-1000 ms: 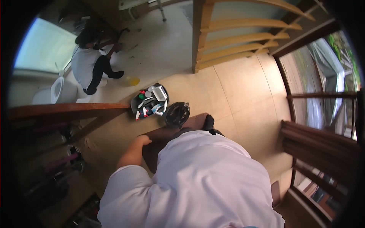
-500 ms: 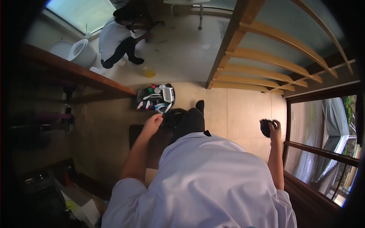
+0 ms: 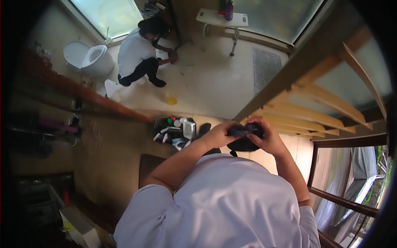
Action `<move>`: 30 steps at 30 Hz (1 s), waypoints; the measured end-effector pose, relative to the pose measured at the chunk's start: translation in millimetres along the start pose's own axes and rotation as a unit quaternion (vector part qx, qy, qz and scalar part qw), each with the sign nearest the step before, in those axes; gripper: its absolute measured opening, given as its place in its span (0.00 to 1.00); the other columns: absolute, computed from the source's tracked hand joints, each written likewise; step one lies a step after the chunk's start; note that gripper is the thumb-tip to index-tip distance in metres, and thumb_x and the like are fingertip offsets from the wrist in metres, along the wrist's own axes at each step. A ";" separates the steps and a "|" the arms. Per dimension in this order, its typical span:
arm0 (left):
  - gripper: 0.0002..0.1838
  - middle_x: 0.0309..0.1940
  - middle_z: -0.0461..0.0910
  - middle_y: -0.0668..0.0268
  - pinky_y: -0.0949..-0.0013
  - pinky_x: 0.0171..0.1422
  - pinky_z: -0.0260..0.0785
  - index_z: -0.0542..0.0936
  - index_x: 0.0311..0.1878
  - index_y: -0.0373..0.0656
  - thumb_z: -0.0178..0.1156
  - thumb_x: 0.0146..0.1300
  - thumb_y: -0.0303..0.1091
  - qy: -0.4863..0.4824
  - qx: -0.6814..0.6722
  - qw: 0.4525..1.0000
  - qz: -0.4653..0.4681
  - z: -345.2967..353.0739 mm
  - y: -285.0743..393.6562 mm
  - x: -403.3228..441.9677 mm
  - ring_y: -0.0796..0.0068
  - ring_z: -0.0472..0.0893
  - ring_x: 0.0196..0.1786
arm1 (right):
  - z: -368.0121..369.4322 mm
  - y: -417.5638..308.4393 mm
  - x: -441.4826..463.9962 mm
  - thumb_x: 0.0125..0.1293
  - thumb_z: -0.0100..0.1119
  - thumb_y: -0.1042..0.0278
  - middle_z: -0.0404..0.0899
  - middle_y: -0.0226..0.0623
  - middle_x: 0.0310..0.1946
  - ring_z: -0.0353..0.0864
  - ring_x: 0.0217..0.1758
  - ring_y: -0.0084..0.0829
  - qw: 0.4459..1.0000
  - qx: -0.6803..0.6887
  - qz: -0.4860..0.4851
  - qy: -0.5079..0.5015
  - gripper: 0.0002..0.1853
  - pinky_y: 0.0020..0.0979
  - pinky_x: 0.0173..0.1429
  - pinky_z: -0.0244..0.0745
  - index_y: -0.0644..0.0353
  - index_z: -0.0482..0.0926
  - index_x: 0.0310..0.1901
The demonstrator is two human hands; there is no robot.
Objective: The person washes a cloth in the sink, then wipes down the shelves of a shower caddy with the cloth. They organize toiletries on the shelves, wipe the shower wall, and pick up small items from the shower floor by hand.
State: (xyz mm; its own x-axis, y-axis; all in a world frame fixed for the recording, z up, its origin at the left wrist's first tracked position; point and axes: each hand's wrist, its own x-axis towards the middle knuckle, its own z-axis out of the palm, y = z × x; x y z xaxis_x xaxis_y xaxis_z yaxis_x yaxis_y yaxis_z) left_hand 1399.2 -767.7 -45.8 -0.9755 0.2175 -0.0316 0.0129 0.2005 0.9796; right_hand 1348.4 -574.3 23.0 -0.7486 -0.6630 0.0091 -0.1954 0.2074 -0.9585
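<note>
In front of my chest, both hands hold a dark, soft, bunched black cloth item (image 3: 245, 142); its exact kind I cannot make out. My left hand (image 3: 221, 134) grips its left edge, fingers curled round it. On the other side, my right hand (image 3: 265, 134) pinches it with the thumb on the near face. Beyond my left forearm, a black caddy (image 3: 165, 146) on the floor is filled with several bottles and brushes. A white container (image 3: 189, 129) sits at its right side.
Another person (image 3: 138, 51) crouches ahead on the bathroom floor, beside a toilet (image 3: 94, 60). A yellow object (image 3: 171, 99) lies on that floor. A white shower bench (image 3: 215, 18) stands farther back. A slatted wooden screen (image 3: 310, 109) is at my right, a wooden edge (image 3: 111, 105) at my left.
My right hand has brought the black cloth item from the far right to in front of my chest. My left hand has moved right and taken hold of it too. The view has shifted.
</note>
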 end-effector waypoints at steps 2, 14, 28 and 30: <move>0.18 0.37 0.78 0.64 0.72 0.47 0.69 0.72 0.48 0.41 0.62 0.53 0.30 -0.020 -0.046 0.998 -0.029 -30.5 -12.7 30.7 0.75 0.77 0.41 | -12.9 40.7 25.5 0.54 0.62 0.76 0.75 0.32 0.40 0.74 0.44 0.25 0.998 0.027 0.032 0.039 0.19 0.26 0.50 0.68 0.58 0.69 0.48; 0.22 0.43 0.77 0.62 0.71 0.52 0.66 0.71 0.52 0.34 0.50 0.64 0.43 0.134 -0.336 0.884 -0.296 -192.8 -67.6 184.2 0.74 0.76 0.45 | -64.3 181.0 -22.6 0.58 0.58 0.68 0.77 0.37 0.35 0.79 0.34 0.29 0.883 -0.134 0.434 0.118 0.16 0.29 0.37 0.74 0.64 0.71 0.46; 0.13 0.39 0.77 0.65 0.73 0.44 0.69 0.76 0.43 0.38 0.55 0.62 0.38 0.013 -0.251 0.939 -0.236 -166.3 -6.6 358.1 0.77 0.76 0.41 | -42.5 226.4 -83.1 0.59 0.56 0.69 0.77 0.37 0.35 0.78 0.35 0.28 0.767 -0.020 0.598 0.231 0.15 0.28 0.38 0.74 0.64 0.70 0.46; 0.12 0.39 0.77 0.67 0.75 0.43 0.68 0.75 0.43 0.39 0.53 0.63 0.37 -0.034 -0.228 0.950 -0.212 -167.5 -3.3 379.3 0.81 0.76 0.40 | -36.9 228.4 -74.1 0.59 0.56 0.69 0.77 0.37 0.35 0.78 0.35 0.28 0.761 -0.005 0.599 0.250 0.15 0.28 0.38 0.74 0.64 0.70 0.46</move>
State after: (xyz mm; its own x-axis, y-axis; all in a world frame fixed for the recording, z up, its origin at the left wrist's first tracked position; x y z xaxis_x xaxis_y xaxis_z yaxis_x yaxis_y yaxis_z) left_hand 992.4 -845.9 -27.8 -0.8555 0.2734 -0.4398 -0.4891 -0.1474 0.8597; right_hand 1335.8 -451.3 -186.1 -0.5397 0.3620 -0.7601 0.8141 0.4542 -0.3617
